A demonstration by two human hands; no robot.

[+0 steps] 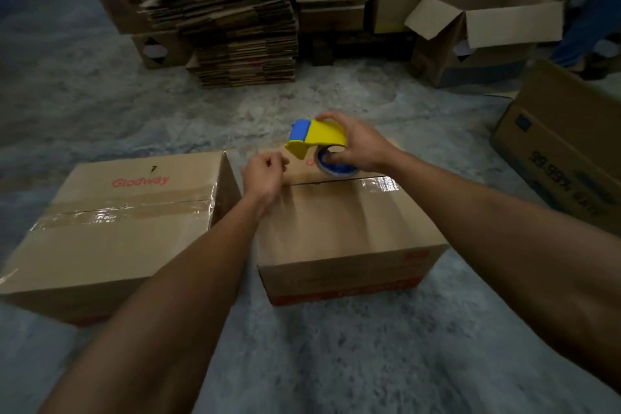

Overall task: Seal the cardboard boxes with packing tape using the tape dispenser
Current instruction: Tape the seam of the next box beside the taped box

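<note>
Two brown cardboard boxes stand side by side on the floor. The left box (111, 232) has shiny tape along its top seam. On the right box (342, 228) only a short piece of tape shows at the right end of its seam. My right hand (361, 144) grips a yellow and blue tape dispenser (316, 138) with a blue roll, held just above the far part of the right box. My left hand (263, 175) hovers over that box's left far corner, fingers curled with the tips pinched together; whether they hold a tape end is unclear.
A tall stack of flattened cartons (232, 10) stands at the back. Open boxes (484, 33) sit at the back right, and a large printed box (568, 144) lies at the right. A person in blue clothing (591, 10) is at the far right. Grey concrete floor surrounds everything.
</note>
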